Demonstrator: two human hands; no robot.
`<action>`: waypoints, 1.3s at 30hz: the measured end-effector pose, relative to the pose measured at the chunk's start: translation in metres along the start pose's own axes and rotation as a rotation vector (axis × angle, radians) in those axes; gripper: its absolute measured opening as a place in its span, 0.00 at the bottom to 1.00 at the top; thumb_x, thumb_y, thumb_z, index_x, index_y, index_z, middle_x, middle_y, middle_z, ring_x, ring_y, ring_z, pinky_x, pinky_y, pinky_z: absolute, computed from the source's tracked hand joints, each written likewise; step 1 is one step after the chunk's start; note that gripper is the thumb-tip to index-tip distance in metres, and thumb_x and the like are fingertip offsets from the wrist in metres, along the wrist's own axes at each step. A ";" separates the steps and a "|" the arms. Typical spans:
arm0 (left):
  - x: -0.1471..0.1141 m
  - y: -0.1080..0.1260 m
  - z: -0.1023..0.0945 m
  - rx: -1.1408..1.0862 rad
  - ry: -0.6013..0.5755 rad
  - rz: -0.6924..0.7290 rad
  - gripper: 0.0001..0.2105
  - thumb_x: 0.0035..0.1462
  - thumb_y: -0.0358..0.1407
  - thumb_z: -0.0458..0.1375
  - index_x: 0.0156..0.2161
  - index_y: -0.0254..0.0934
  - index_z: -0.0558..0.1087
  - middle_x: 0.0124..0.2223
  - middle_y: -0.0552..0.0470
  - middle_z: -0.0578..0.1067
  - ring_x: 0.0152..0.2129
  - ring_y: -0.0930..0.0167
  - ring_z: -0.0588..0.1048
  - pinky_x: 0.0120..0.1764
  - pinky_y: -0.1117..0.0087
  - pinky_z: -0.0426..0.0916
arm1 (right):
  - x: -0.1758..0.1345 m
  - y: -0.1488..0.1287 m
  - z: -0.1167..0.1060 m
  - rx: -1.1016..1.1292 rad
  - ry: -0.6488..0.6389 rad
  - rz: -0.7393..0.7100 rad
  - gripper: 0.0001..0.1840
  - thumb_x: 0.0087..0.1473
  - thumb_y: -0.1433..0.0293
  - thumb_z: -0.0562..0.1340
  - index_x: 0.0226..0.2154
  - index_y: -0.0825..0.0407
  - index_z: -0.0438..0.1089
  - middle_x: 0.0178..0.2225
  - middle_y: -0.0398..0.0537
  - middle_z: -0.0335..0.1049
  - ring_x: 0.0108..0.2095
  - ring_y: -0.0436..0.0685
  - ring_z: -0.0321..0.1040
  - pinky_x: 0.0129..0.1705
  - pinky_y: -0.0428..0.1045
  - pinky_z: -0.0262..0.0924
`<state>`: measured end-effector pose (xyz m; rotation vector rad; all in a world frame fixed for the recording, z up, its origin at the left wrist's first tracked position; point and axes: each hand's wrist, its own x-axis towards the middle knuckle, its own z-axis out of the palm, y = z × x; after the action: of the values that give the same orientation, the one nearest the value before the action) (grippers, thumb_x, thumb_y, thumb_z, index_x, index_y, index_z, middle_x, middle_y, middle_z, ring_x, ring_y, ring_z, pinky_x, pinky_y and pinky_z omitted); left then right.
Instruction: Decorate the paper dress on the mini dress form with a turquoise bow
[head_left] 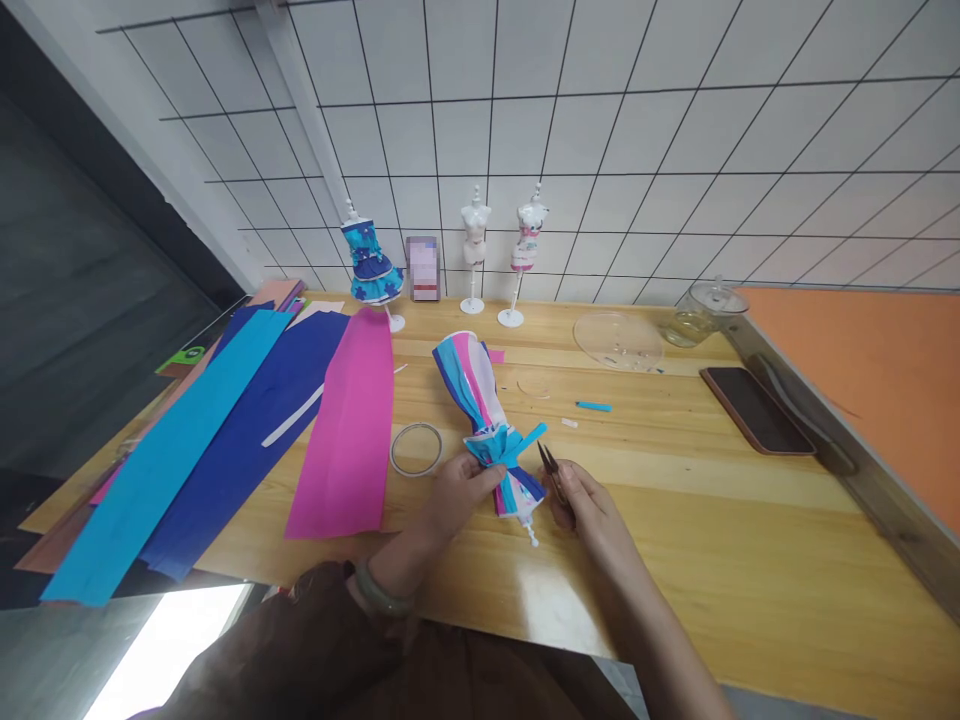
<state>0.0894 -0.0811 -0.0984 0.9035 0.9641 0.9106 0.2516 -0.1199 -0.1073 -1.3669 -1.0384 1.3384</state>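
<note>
My left hand (459, 495) is closed around the waist of a miniature dress form (475, 380) wrapped in a striped dress of blue, pink, white and navy. The form lies tilted, its neck knob pointing toward me and its skirt flaring away. A light-blue strip (529, 442) sticks out from the gathered waist. Just right of it, my right hand (583, 500) grips small dark-bladed scissors (548, 460), tips up and close to the strip. Whether the tips touch it I cannot tell.
Pink crepe paper (349, 430), navy paper (247, 440) and light-blue paper (172, 450) lie left. A tape ring (417, 449) is nearby. Dressed (373, 262) and white (474, 235) mannequins stand behind. A phone (756, 410), clear plate (619, 340) and glass pot (694, 315) are right.
</note>
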 end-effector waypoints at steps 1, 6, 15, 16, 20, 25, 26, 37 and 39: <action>0.000 -0.001 0.000 -0.006 -0.002 -0.016 0.16 0.43 0.42 0.65 0.35 0.32 0.76 0.35 0.49 0.78 0.35 0.66 0.74 0.41 0.68 0.66 | 0.001 0.002 0.000 0.056 0.019 0.025 0.25 0.48 0.45 0.58 0.29 0.52 0.65 0.16 0.35 0.51 0.16 0.46 0.43 0.19 0.45 0.39; 0.002 -0.008 0.004 -0.020 0.019 -0.016 0.14 0.43 0.42 0.64 0.32 0.33 0.75 0.32 0.51 0.78 0.32 0.68 0.74 0.39 0.68 0.67 | 0.004 0.010 0.000 0.121 0.130 0.100 0.30 0.41 0.49 0.66 0.41 0.53 0.66 0.18 0.35 0.56 0.16 0.45 0.45 0.19 0.44 0.39; 0.005 -0.018 0.009 -0.064 0.037 0.061 0.12 0.48 0.42 0.62 0.33 0.33 0.76 0.34 0.50 0.79 0.34 0.67 0.76 0.43 0.66 0.67 | -0.008 0.009 0.006 0.059 0.093 0.100 0.32 0.41 0.51 0.67 0.44 0.54 0.69 0.20 0.41 0.65 0.16 0.48 0.53 0.17 0.45 0.43; 0.005 -0.019 0.009 -0.091 0.042 0.062 0.12 0.48 0.42 0.62 0.33 0.33 0.76 0.34 0.49 0.79 0.34 0.67 0.76 0.44 0.66 0.66 | -0.010 0.011 0.006 0.069 0.094 0.103 0.31 0.41 0.51 0.67 0.44 0.53 0.69 0.20 0.41 0.66 0.16 0.47 0.52 0.17 0.45 0.42; 0.006 -0.021 0.009 -0.228 0.063 0.035 0.13 0.47 0.42 0.63 0.33 0.32 0.76 0.35 0.48 0.79 0.34 0.66 0.75 0.44 0.64 0.67 | -0.018 0.017 0.004 0.123 0.104 0.142 0.28 0.39 0.52 0.68 0.39 0.54 0.71 0.25 0.46 0.71 0.15 0.44 0.47 0.17 0.44 0.38; 0.003 -0.021 0.014 -0.351 0.045 0.011 0.13 0.48 0.41 0.63 0.34 0.32 0.75 0.35 0.47 0.78 0.34 0.67 0.75 0.42 0.64 0.68 | -0.019 0.015 0.003 0.187 0.172 0.139 0.24 0.40 0.54 0.68 0.32 0.57 0.74 0.17 0.42 0.64 0.15 0.43 0.41 0.18 0.44 0.35; 0.002 -0.022 0.015 -0.358 0.034 -0.001 0.13 0.48 0.42 0.63 0.34 0.32 0.75 0.36 0.47 0.78 0.35 0.67 0.75 0.43 0.64 0.67 | -0.019 0.014 0.002 0.188 0.185 0.128 0.23 0.40 0.54 0.68 0.31 0.57 0.74 0.15 0.40 0.61 0.15 0.43 0.40 0.18 0.44 0.34; -0.030 0.007 -0.001 0.386 -0.022 -0.010 0.15 0.46 0.46 0.63 0.29 0.33 0.72 0.25 0.52 0.72 0.22 0.74 0.68 0.27 0.73 0.60 | -0.024 -0.004 -0.035 0.046 0.401 0.062 0.23 0.42 0.55 0.68 0.33 0.58 0.76 0.14 0.39 0.55 0.17 0.45 0.42 0.18 0.45 0.35; -0.029 0.019 -0.005 0.446 0.142 0.152 0.13 0.47 0.44 0.62 0.29 0.35 0.71 0.24 0.54 0.70 0.22 0.75 0.66 0.26 0.75 0.58 | -0.027 -0.010 -0.036 0.021 0.412 0.046 0.23 0.42 0.54 0.67 0.32 0.58 0.76 0.16 0.42 0.58 0.17 0.45 0.42 0.18 0.46 0.36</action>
<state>0.0721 -0.1002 -0.0745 1.3162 1.2622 0.9125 0.2867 -0.1462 -0.0929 -1.5744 -0.7164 1.0348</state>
